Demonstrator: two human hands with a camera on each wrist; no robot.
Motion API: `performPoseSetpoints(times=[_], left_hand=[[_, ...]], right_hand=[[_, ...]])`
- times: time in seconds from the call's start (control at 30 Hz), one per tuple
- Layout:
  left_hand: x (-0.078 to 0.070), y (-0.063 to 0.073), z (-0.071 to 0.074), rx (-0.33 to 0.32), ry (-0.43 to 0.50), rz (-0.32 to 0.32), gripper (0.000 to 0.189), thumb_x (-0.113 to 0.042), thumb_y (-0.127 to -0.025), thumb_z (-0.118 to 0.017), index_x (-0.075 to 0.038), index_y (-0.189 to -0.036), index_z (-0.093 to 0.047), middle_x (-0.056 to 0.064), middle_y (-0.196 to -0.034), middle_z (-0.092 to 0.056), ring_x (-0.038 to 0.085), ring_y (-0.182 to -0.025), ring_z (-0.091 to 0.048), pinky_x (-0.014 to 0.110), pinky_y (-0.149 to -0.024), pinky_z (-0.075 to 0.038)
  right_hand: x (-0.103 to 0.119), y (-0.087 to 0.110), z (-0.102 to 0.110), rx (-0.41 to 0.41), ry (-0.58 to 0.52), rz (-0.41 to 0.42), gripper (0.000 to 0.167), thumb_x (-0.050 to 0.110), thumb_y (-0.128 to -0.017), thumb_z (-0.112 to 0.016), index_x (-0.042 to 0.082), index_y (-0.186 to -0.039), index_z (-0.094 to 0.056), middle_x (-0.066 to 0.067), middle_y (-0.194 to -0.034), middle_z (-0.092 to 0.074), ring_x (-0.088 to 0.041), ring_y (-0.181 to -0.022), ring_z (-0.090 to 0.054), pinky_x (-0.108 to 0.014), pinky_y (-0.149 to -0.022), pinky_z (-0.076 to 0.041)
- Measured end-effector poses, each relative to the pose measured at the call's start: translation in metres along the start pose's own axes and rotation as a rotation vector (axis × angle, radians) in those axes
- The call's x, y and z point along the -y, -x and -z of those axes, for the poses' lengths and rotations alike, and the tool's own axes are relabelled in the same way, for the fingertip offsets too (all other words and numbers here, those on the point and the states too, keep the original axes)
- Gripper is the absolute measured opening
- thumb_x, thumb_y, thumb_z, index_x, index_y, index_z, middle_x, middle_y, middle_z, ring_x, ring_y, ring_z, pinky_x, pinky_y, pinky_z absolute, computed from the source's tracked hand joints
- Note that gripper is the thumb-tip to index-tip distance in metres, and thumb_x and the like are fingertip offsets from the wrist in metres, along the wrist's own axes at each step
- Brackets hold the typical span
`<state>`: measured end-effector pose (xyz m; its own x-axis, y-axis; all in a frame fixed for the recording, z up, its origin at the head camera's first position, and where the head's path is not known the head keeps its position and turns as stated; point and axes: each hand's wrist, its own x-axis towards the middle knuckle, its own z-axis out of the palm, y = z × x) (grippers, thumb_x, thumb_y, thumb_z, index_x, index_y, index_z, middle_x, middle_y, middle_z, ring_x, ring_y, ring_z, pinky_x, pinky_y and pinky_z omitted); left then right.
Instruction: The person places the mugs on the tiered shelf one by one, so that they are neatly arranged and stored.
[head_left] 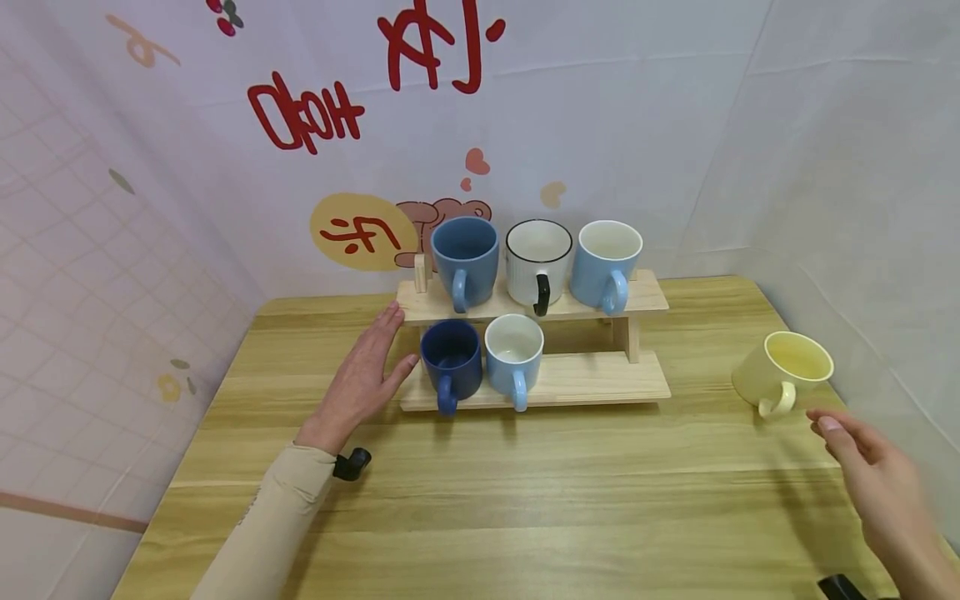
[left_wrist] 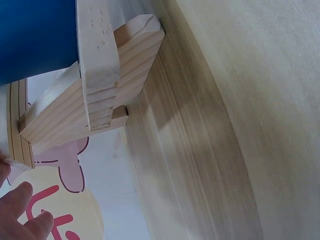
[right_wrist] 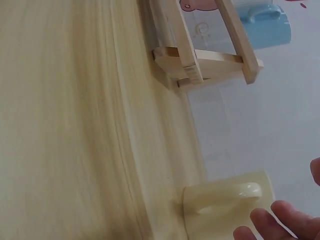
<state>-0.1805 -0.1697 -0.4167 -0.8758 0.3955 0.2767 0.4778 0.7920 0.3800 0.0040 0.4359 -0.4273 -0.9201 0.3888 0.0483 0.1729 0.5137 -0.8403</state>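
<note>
My left hand [head_left: 362, 375] rests with its fingers extended at the left end of a two-tier wooden rack [head_left: 600, 379], fingertips at the upper shelf and thumb beside a dark blue mug [head_left: 452, 367]. On the right, a pale yellow mug [head_left: 776, 375] stands on the table, its handle toward me. Close to that handle is my right hand [head_left: 881, 475], fingers loosely bent and holding nothing. In the right wrist view its fingertips [right_wrist: 282, 212] overlap the yellow mug's side. A light blue mug [head_left: 514, 358] sits beside the dark blue one on the lower shelf.
The upper shelf bears a blue mug [head_left: 467, 258], a white mug [head_left: 537, 267] with black rim and handle, and a light blue mug [head_left: 606, 267]. Behind the wooden table [head_left: 525, 517] hangs a white printed cloth [head_left: 637, 125], which also encloses both sides.
</note>
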Motion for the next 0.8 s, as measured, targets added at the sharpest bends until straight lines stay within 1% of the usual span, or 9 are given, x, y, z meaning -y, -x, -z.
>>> performPoseSetpoints(times=[0.1,0.2,0.3,0.43,0.53,0.6,0.67,0.8], left_hand=[[0.0,0.0,0.0,0.004,0.006,-0.001,0.075,-0.038,-0.106,-0.059,-0.007,-0.165,-0.024,0.008,-0.173,-0.015,0.032,-0.157,-0.021,0.056,-0.124,-0.024],[0.0,0.001,0.001,0.009,0.016,0.003,0.075,-0.037,-0.106,-0.059,-0.007,-0.165,-0.024,0.007,-0.173,-0.015,0.032,-0.157,-0.02,0.056,-0.124,-0.023],[0.0,0.001,0.001,0.012,0.019,0.005,0.074,-0.038,-0.106,-0.059,-0.008,-0.165,-0.024,0.007,-0.173,-0.015,0.032,-0.157,-0.02,0.057,-0.124,-0.023],[0.0,0.001,0.001,0.01,0.018,0.004,0.074,-0.038,-0.106,-0.059,-0.007,-0.165,-0.024,0.007,-0.173,-0.014,0.032,-0.157,-0.021,0.057,-0.124,-0.023],[0.0,0.001,0.001,0.003,0.016,0.0,0.074,-0.037,-0.106,-0.059,-0.006,-0.164,-0.025,0.007,-0.173,-0.015,0.032,-0.157,-0.021,0.057,-0.124,-0.023],[0.0,0.001,0.001,0.0,0.015,-0.006,0.074,-0.037,-0.106,-0.059,-0.006,-0.164,-0.026,0.008,-0.173,-0.015,0.032,-0.157,-0.021,0.057,-0.124,-0.024],[0.0,0.001,0.001,-0.002,0.013,-0.013,0.074,-0.037,-0.106,-0.059,-0.005,-0.164,-0.026,0.008,-0.173,-0.016,0.032,-0.157,-0.022,0.058,-0.123,-0.025],[0.0,0.001,0.001,-0.007,0.012,-0.018,0.074,-0.036,-0.106,-0.059,-0.005,-0.164,-0.026,0.008,-0.173,-0.016,0.032,-0.156,-0.022,0.058,-0.123,-0.025]], right_hand=[[-0.006,-0.009,-0.005,0.059,-0.216,0.02,0.021,0.022,-0.109,-0.054,0.025,-0.125,-0.068,0.032,-0.111,-0.066,0.015,-0.101,-0.059,-0.001,-0.078,-0.044],[-0.011,-0.016,-0.011,0.11,-0.421,0.039,0.021,0.015,-0.109,-0.053,0.023,-0.12,-0.069,0.022,-0.113,-0.071,0.012,-0.104,-0.063,-0.002,-0.082,-0.047],[-0.013,-0.022,-0.015,0.137,-0.548,0.052,0.024,0.013,-0.11,-0.05,0.024,-0.117,-0.07,0.016,-0.113,-0.074,0.009,-0.104,-0.066,-0.004,-0.085,-0.049],[-0.016,-0.029,-0.021,0.151,-0.643,0.03,0.025,0.013,-0.11,-0.05,0.024,-0.114,-0.072,0.013,-0.11,-0.075,0.006,-0.102,-0.068,-0.006,-0.085,-0.051],[-0.016,-0.034,-0.026,0.174,-0.721,-0.005,0.026,0.012,-0.11,-0.05,0.019,-0.112,-0.075,0.01,-0.107,-0.076,0.003,-0.101,-0.07,-0.009,-0.085,-0.053],[-0.016,-0.038,-0.029,0.188,-0.752,-0.018,0.027,0.012,-0.11,-0.05,0.013,-0.11,-0.077,0.007,-0.105,-0.077,0.002,-0.101,-0.07,-0.01,-0.086,-0.053],[-0.014,-0.042,-0.032,0.191,-0.754,-0.022,0.027,0.013,-0.11,-0.05,0.009,-0.11,-0.077,0.004,-0.104,-0.078,0.0,-0.102,-0.071,-0.01,-0.087,-0.053],[-0.012,-0.046,-0.037,0.176,-0.703,-0.03,0.027,0.019,-0.11,-0.052,0.009,-0.111,-0.076,0.006,-0.103,-0.078,0.004,-0.102,-0.07,-0.008,-0.087,-0.051]])
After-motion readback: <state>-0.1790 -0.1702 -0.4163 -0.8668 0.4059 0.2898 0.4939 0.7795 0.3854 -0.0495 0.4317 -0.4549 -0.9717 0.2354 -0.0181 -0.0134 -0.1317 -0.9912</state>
